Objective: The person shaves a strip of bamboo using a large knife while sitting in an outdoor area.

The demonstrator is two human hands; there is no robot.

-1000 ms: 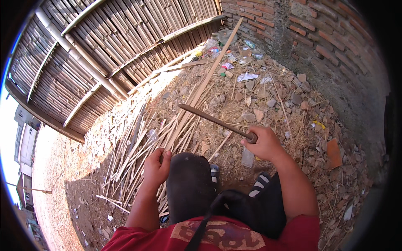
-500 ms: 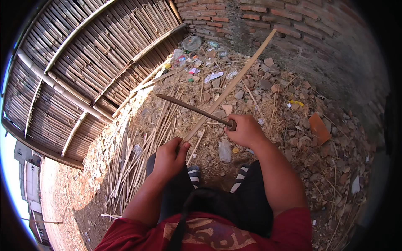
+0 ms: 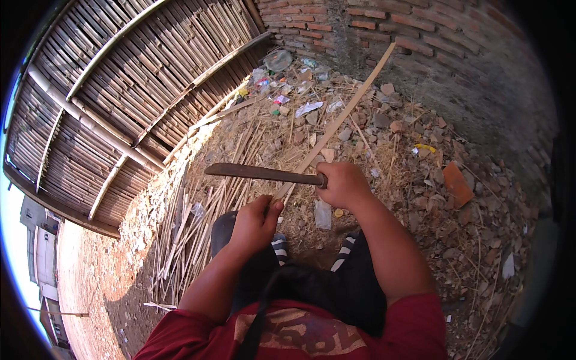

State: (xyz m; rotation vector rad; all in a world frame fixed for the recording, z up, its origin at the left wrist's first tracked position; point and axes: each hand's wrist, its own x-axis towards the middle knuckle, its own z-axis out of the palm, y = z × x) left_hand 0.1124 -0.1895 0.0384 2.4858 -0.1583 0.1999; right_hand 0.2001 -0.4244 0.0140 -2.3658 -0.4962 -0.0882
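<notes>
My right hand [image 3: 346, 187] is closed round the handle of a machete [image 3: 258, 172], whose dark, worn blade points left. The blade lies across a long, flat bamboo strip [image 3: 345, 114]; whether they touch I cannot tell. Between thumb and fingers, my left hand [image 3: 257, 223] grips the near end of that strip. From there the strip slants up and away to the right, its far end standing out in front of the brick wall. Much of the machete's handle is hidden in my fist.
Several thin bamboo strips [image 3: 191, 240] lie in a heap at the left. Rubble [image 3: 420, 180] and litter cover the ground, with an orange tile piece [image 3: 458, 185] on the right. A brick wall [image 3: 414, 42] stands ahead, a bamboo-slat panel [image 3: 126, 90] at the left.
The machete's blade has swung toward me at its tip and turned so its broad side shows. My left hand has shifted slightly right with the strip's near end.
</notes>
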